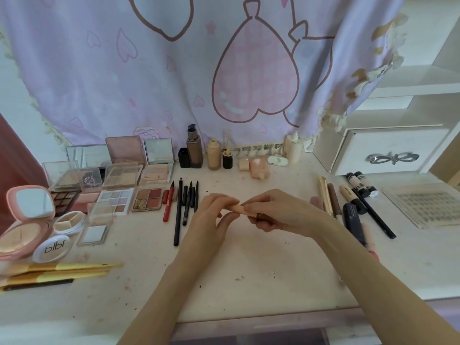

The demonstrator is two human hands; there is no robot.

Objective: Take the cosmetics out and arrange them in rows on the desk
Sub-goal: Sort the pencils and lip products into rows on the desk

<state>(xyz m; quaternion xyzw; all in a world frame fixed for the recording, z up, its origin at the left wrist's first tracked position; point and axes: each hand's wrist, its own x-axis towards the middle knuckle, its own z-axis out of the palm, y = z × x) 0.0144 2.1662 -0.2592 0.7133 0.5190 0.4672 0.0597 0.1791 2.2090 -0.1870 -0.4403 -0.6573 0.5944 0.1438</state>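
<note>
Both my hands meet above the middle of the white desk. My left hand and my right hand each pinch one end of a small beige cosmetic stick, held level between them. Open eyeshadow palettes and compacts lie in rows at the left. A row of dark pencils and a red pencil lies just left of my hands. Foundation bottles stand along the back. Tubes, a gold stick and mascaras lie at the right.
Gold-handled brushes lie at the front left. A white drawer box with a bow handle stands back right, with a patterned flat sheet before it. A pink curtain hangs behind the desk.
</note>
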